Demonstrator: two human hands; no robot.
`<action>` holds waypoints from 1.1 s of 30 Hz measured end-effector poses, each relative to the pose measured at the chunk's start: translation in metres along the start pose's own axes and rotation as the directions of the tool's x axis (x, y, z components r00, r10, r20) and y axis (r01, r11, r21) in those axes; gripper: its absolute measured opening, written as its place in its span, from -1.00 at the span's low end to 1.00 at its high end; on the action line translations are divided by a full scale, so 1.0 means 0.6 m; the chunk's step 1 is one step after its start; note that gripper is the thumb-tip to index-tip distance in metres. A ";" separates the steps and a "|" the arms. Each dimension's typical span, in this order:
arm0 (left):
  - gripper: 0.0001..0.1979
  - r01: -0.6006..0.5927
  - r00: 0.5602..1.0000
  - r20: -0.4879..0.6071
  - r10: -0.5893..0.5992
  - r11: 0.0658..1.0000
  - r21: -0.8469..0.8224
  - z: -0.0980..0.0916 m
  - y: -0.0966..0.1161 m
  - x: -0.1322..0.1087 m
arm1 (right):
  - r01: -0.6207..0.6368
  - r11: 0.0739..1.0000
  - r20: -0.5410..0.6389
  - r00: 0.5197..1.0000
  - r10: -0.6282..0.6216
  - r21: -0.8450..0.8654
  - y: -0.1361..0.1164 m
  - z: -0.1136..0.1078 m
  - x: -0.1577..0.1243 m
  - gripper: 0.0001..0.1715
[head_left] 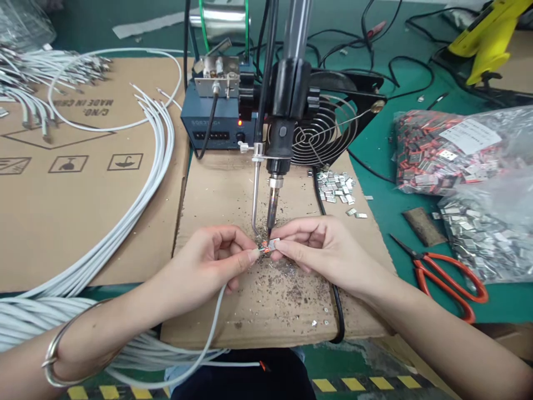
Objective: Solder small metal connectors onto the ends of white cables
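My left hand [219,255] pinches a light grey cable [217,316] close to its stripped end. Between thumb and fingers, my right hand [318,244] holds a small metal USB connector [273,243] with orange plastic at its back. The cable's wires meet the orange end of that connector. Directly above, a mounted soldering iron [272,205] points down, its tip at or just over the joint; contact is hard to make out. Beside the tip ends a thin bent solder feed tube [255,200].
A blue solder feeder box [216,125], a solder spool [222,22] and a fan [316,133] stand behind. Loose connectors [337,186] lie right of the iron. Further right are bagged connectors [441,144] and orange-handled pliers [445,272]. White cables [154,161] bundle on the left.
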State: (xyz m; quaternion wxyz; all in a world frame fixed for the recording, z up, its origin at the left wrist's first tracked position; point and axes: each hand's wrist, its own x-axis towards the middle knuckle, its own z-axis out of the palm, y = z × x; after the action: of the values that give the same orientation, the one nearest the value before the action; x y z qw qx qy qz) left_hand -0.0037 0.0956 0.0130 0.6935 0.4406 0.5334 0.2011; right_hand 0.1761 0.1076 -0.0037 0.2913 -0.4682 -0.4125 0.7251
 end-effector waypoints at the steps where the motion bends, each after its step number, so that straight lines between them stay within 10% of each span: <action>1: -0.86 0.000 1.000 -0.008 0.000 1.000 0.002 0.000 0.001 0.000 | 0.003 1.000 0.006 1.000 -0.004 0.011 0.000 -0.001 0.000 -0.92; 33: -0.87 -0.031 0.999 -0.023 0.030 0.998 -0.048 0.001 0.005 -0.002 | 0.056 0.997 0.034 0.998 -0.058 0.059 0.003 -0.005 -0.004 -0.91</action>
State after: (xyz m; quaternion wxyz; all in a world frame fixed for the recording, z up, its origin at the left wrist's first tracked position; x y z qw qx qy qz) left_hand -0.0028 0.0960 0.0159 0.6949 0.4295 0.5293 0.2293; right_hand 0.1797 0.1056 -0.0049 0.3177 -0.4348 -0.4097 0.7363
